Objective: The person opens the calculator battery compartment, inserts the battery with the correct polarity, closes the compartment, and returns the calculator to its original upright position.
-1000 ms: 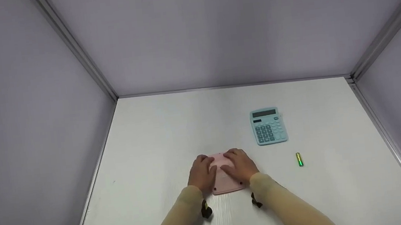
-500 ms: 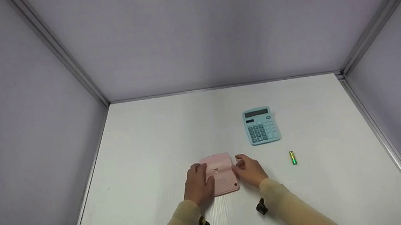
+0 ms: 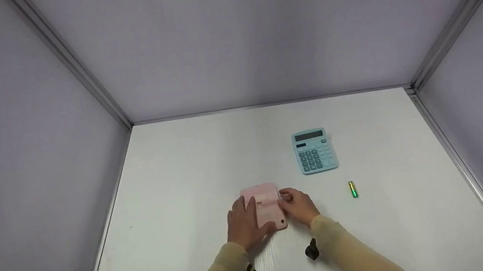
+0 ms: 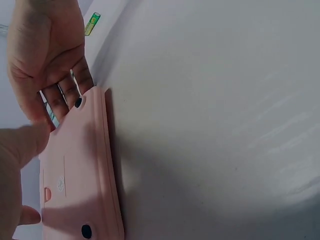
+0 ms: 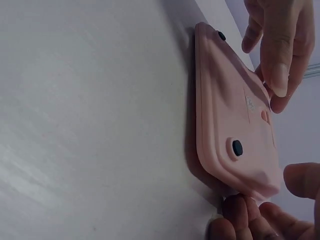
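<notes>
A pink calculator (image 3: 271, 215) lies face down, its back showing black round feet and a small latch. My left hand (image 3: 246, 227) lies over its left side with fingers stretched out and the thumb near the lower edge; in the right wrist view, the left hand (image 5: 285, 45) is at the calculator's far side. At the right edge, my right hand (image 3: 300, 206) holds the pink calculator between thumb and curled fingers. The left wrist view has the right hand (image 4: 47, 55) at that edge, fingers partly hidden behind the calculator.
A light blue calculator (image 3: 316, 151) lies face up farther back on the white table (image 3: 174, 183). A green and gold battery (image 3: 353, 189) lies to the right of my right hand. Grey panels (image 3: 214, 44) enclose the table at the back and sides.
My right hand has moved off the pink calculator's back to its right edge. My left thumb has shifted down toward the lower edge. The head view has shifted slightly.
</notes>
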### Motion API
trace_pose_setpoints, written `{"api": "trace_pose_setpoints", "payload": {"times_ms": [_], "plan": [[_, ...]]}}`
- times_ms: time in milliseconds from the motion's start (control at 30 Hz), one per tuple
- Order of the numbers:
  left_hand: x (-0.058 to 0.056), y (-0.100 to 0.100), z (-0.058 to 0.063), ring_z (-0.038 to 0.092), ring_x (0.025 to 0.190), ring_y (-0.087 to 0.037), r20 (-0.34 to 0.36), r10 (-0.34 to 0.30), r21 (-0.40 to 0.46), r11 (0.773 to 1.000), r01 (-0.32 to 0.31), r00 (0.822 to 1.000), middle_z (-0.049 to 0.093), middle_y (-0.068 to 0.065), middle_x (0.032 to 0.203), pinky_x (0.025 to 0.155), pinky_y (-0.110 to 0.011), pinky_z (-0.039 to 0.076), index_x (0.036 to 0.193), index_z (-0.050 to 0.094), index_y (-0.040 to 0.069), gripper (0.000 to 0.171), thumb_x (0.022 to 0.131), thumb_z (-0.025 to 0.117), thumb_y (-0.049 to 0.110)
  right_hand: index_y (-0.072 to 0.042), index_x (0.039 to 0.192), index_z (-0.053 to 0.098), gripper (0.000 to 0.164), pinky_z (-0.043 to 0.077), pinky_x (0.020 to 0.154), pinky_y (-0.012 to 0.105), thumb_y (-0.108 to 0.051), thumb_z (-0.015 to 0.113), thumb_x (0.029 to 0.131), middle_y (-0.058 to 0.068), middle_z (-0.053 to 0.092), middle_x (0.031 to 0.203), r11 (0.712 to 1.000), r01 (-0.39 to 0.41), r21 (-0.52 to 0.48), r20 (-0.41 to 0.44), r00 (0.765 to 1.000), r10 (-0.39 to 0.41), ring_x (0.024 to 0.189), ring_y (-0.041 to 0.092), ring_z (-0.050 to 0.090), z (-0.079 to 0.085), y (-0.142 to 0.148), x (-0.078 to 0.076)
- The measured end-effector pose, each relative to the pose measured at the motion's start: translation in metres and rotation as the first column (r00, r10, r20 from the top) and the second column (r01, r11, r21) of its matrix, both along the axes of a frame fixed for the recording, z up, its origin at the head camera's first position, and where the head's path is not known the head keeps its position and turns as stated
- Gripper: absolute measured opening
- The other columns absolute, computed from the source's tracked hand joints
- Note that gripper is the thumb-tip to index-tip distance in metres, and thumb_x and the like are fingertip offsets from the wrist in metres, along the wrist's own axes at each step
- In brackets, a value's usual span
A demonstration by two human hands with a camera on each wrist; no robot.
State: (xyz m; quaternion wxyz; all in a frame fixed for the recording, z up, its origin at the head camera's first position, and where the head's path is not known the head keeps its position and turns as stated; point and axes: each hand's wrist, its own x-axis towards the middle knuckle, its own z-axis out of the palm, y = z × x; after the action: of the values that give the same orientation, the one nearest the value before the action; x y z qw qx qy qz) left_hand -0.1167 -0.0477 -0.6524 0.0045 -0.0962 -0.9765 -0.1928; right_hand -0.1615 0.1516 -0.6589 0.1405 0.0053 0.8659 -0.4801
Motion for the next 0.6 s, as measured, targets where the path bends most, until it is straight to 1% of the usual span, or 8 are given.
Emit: {"api": "trace_pose_setpoints", "payload": {"times_ms": [133,200,267,400,500,600], "plan": [[-0.002,0.002,0.001,0.021,0.141,-0.042,0.043,-0.012,-0.032,0.999,0.013,0.999,0.026,-0.026,0.152,0.107,-0.064,0.025,0.153,0.024,0.012,0.113,0.069,0.065,0.075,-0.010,0.126,0.060,0.038,0.050,0.091,0.041,-0.028,0.064,0.092,0.004,0.067,0.110,0.999,0.036,-0.034,-0.001,0.999,-0.036,0.103,0.020,0.062,0.003,-0.002,0.000],[-0.003,0.002,0.002,0.017,0.142,-0.043,0.055,-0.018,-0.045,0.999,0.020,0.998,0.023,-0.027,0.153,0.107,-0.065,0.023,0.155,0.016,0.015,0.119,0.067,0.065,0.078,-0.011,0.125,0.061,0.037,0.050,0.089,0.040,-0.028,0.063,0.093,0.002,0.068,0.106,0.998,0.047,-0.043,-0.011,0.999,-0.048,0.100,0.018,0.062,0.006,-0.003,0.001],[-0.003,0.002,0.003,0.016,0.142,-0.045,0.054,-0.018,-0.048,0.999,0.021,0.998,0.022,-0.029,0.152,0.106,-0.066,0.023,0.156,0.012,0.015,0.123,0.065,0.065,0.079,-0.012,0.125,0.062,0.036,0.050,0.087,0.039,-0.028,0.063,0.093,-0.001,0.068,0.102,0.997,0.062,-0.047,-0.016,0.998,-0.063,0.097,0.016,0.062,0.010,-0.006,0.001],[-0.004,0.002,0.006,0.017,0.141,-0.046,0.066,0.005,-0.025,1.000,-0.003,0.998,0.023,-0.030,0.152,0.106,-0.067,0.023,0.156,0.010,0.015,0.126,0.063,0.063,0.081,-0.013,0.125,0.063,0.036,0.050,0.084,0.038,-0.028,0.063,0.093,-0.005,0.067,0.095,0.996,0.073,-0.057,-0.037,0.997,-0.075,0.090,0.014,0.061,0.020,-0.013,0.002],[-0.005,0.002,0.007,0.019,0.141,-0.046,0.072,0.035,-0.001,0.999,-0.035,0.997,0.024,-0.030,0.151,0.106,-0.066,0.025,0.155,0.013,0.014,0.123,0.065,0.059,0.083,-0.014,0.125,0.063,0.037,0.050,0.082,0.036,-0.031,0.063,0.093,-0.005,0.066,0.095,0.994,0.078,-0.082,-0.032,0.996,-0.081,0.089,0.014,0.059,0.027,-0.019,0.003],[-0.006,0.002,0.006,0.023,0.139,-0.046,0.067,0.051,0.019,0.998,-0.052,0.996,0.025,-0.031,0.150,0.105,-0.065,0.028,0.155,0.016,0.012,0.118,0.069,0.057,0.082,-0.014,0.127,0.062,0.039,0.050,0.082,0.036,-0.033,0.062,0.093,-0.004,0.065,0.096,0.991,0.070,-0.110,-0.026,0.997,-0.073,0.090,0.015,0.058,0.034,-0.024,0.006]]}}
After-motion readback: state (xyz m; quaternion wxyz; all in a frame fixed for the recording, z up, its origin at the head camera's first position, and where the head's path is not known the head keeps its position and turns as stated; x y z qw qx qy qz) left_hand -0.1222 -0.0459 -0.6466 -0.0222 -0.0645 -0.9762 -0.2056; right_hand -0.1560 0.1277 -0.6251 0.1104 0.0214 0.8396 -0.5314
